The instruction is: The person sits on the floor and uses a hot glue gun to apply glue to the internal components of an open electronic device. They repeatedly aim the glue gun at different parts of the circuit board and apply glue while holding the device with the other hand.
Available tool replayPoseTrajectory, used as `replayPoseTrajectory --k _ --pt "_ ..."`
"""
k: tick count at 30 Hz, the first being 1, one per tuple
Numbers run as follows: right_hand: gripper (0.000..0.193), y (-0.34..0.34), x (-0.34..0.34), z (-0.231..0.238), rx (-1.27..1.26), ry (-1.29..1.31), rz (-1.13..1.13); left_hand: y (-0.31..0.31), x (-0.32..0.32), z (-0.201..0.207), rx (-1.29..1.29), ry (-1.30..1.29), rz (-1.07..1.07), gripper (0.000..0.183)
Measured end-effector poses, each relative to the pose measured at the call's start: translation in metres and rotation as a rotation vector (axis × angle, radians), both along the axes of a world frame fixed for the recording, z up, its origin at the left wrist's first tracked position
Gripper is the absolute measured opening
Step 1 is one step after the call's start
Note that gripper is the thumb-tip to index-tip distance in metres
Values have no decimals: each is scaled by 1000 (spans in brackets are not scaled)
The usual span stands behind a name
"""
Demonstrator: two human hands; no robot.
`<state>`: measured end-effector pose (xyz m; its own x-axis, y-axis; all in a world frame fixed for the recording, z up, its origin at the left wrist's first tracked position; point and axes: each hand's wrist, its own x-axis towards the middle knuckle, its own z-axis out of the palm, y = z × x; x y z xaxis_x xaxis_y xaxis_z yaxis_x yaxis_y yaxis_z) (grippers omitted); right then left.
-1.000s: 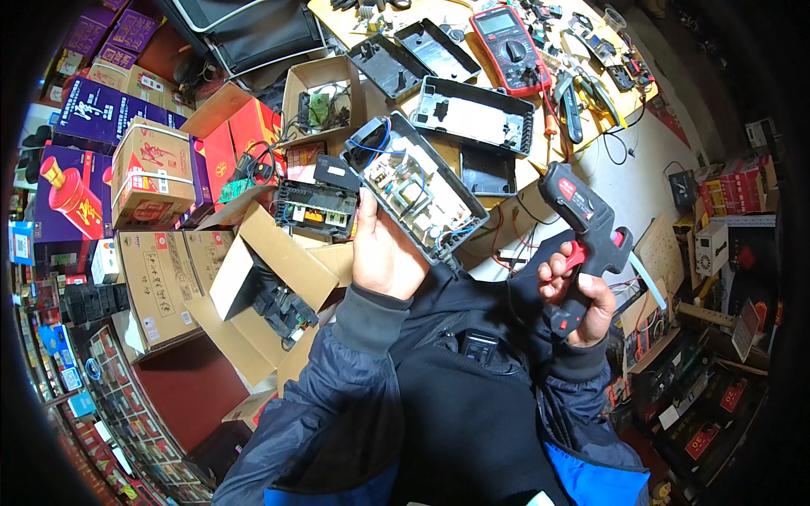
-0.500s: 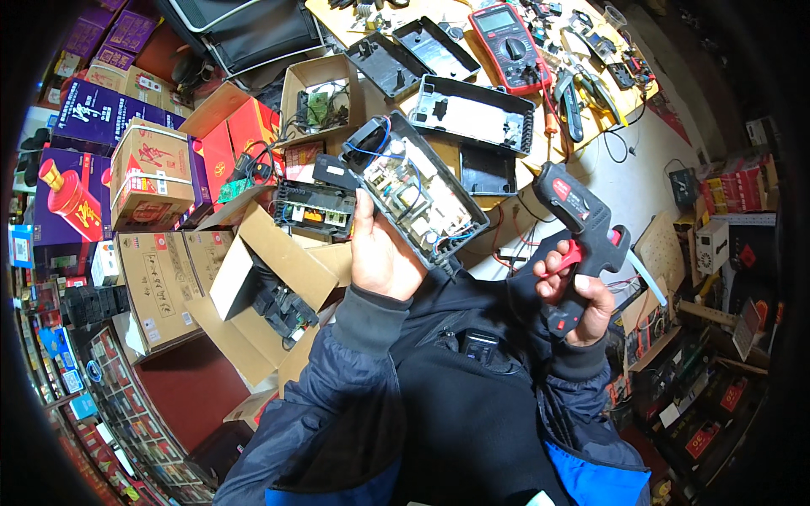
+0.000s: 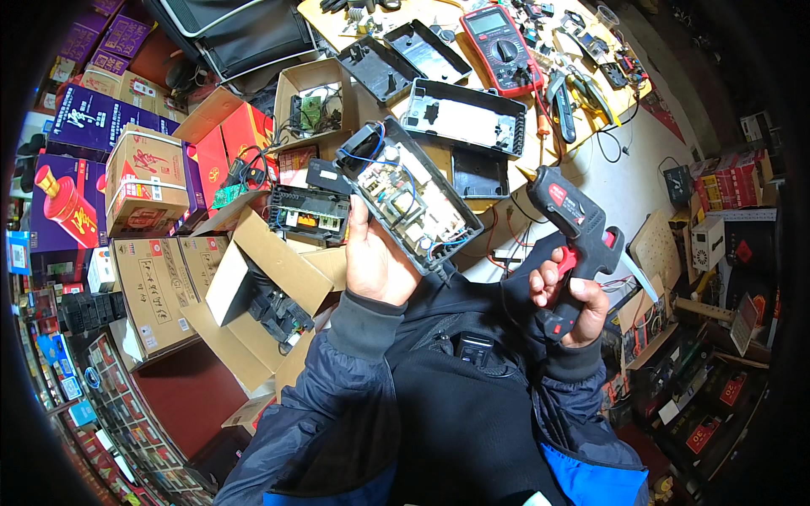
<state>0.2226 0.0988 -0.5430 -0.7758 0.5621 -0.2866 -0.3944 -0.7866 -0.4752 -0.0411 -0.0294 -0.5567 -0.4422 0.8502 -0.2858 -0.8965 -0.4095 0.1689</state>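
Cased circuit (image 3: 407,202) | left grip (image 3: 378,263) clamped on it | right grip (image 3: 589,310) round glue gun (image 3: 569,211)

The left hand (image 3: 380,263) is holding a tilted, open black case (image 3: 412,202), with a circuit board and blue wires showing inside. The right hand (image 3: 572,297) is gripping a black glue gun (image 3: 575,211), fingers wrapping around its handle, while a pale glue stick (image 3: 645,285) is poking out of the back. Beyond them, a red meter (image 3: 504,52) is lying on the yellow bench (image 3: 332,23), near an empty black shell (image 3: 464,122). An open cardboard box (image 3: 283,263) is standing left of the left hand.
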Motion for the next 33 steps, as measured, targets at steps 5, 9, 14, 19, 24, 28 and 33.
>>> replayPoseTrajectory --k 5,9,14,19,24,28,33 --pt "53 -1 0 1 1 -8 -11 -1 1 1 -7 20 -10 66" --pt "58 -2 0 2 -1 -21 -12 -2 1 0 -5 -7 0 69" --pt "61 -4 -1 7 26 -53 -9 -2 1 0 -32 45 3 67" --pt "64 -5 -5 11 60 -101 -8 -2 2 0 -45 52 2 67" --pt "63 -7 -8 15 22 -71 -30 -3 3 2 -8 49 -19 62" --pt "63 -7 -9 16 21 -76 -35 -1 6 2 1 78 -29 64" --pt "65 -7 -9 15 102 -110 -6 -1 6 1 -22 91 -27 66"
